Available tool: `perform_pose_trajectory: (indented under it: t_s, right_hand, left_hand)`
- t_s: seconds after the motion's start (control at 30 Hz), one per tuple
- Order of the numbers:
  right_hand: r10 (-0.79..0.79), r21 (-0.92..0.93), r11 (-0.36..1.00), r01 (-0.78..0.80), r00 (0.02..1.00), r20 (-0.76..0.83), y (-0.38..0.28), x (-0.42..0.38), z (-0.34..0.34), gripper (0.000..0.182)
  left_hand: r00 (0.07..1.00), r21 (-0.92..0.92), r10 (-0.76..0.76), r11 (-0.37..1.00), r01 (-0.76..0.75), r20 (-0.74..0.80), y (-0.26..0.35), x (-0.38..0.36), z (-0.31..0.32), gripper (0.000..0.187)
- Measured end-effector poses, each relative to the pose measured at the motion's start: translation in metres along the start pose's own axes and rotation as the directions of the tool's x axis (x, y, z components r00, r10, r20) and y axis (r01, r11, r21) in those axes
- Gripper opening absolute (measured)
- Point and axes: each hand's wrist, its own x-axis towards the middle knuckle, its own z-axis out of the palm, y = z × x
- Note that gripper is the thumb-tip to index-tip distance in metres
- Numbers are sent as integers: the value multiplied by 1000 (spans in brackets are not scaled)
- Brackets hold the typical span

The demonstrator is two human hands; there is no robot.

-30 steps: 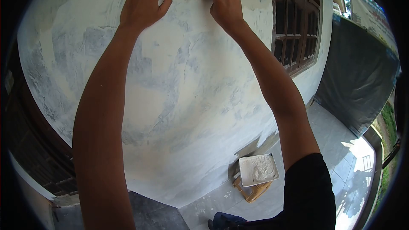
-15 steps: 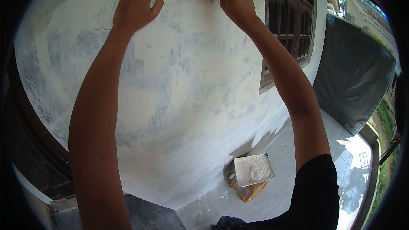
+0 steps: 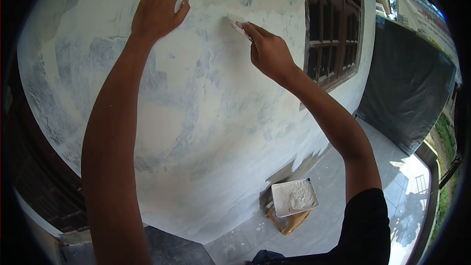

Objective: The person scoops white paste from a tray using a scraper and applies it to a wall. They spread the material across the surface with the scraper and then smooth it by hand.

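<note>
My left hand [image 3: 159, 10] lies flat on the upper wall, fingers stretched and thumb apart, holding nothing. To its right, my right hand [image 3: 271, 51] is closed around a putty knife [image 3: 240, 27] smeared with white paste. The blade's edge meets the wall [image 3: 206, 98], which carries patchy white filler over grey-blue areas. Most of the knife's handle is hidden in my fingers. Low down by the wall's foot, a white tray [image 3: 280, 198] of white putty [image 3: 303, 195] rests on a small brown stool [image 3: 289, 223].
A dark wooden window [image 3: 333, 34] is set in the wall to the right of my right hand. Beyond it hangs a black sheet [image 3: 407, 83]. Grey tiles [image 3: 331, 186] cover the floor. Dark slatted woodwork [image 3: 44, 176] stands at the lower left.
My right hand has moved down the wall with the putty knife, from the top edge of the view to a lower spot. My left hand stays in nearly the same place.
</note>
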Motion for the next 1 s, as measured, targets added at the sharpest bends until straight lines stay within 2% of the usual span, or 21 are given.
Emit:
perform_pose_trajectory:
  t_s: [0.03,0.07,0.13,0.17,0.27,0.33,0.37,0.43,0.5,0.53,0.63,0.77,0.83,0.9,0.93,1.0]
  right_hand:
    - [22,32,999,-21,998,-51,8,16,-7,43]
    - [27,6,1000,-26,990,-138,23,33,-4,42]
    - [-20,-93,996,3,983,-184,46,71,1,44]
    - [19,-130,991,-33,994,-108,53,87,0,48]
    - [52,-110,992,-58,997,-53,74,105,28,41]
    - [-156,-327,942,77,962,-224,79,83,59,48]
    - [-87,-329,944,16,975,-204,62,66,62,48]
    - [-56,-293,956,20,992,-115,44,26,61,54]
    - [-39,-209,978,27,998,-55,29,-12,53,51]
    - [-29,-203,979,35,999,31,22,-27,46,50]
    - [62,-40,997,-59,994,90,16,-22,12,47]
    - [39,-52,998,-47,986,-160,50,51,5,44]
    - [44,-67,996,-54,990,-135,61,85,14,46]
    - [-72,-193,981,25,967,-243,77,109,36,44]
    - [-105,-214,975,58,970,-217,76,109,40,47]
    - [-65,-271,962,9,978,-197,66,92,53,48]
  left_hand:
    - [1000,-23,-1,1000,1,-1,0,-1,0,54]
    - [1000,-44,-1,999,1,-3,0,-1,-1,53]
    - [1000,-54,-4,999,4,0,1,0,-2,53]
    - [1000,-61,-8,998,8,2,0,0,-3,53]
    - [1000,-48,8,999,-8,-1,-1,-1,-4,53]
    - [1000,-54,10,998,-9,5,0,-1,-4,54]
    - [1000,-59,0,998,0,4,0,-2,-4,54]
    - [1000,-36,18,999,-18,8,0,-3,-3,55]
    - [999,-14,39,999,-39,-3,1,-2,-3,55]
    - [999,-6,44,999,-44,21,1,-2,-3,56]
    - [998,16,37,999,-37,45,2,-1,0,57]
    - [998,-15,12,1000,-11,61,2,-1,-2,57]
    - [998,-16,10,1000,-9,63,1,0,-4,57]
    - [997,-19,3,1000,-2,72,2,-2,-5,57]
    - [998,-29,7,1000,-5,62,2,-2,-5,56]
    - [998,-37,16,999,-14,56,0,-1,-6,56]
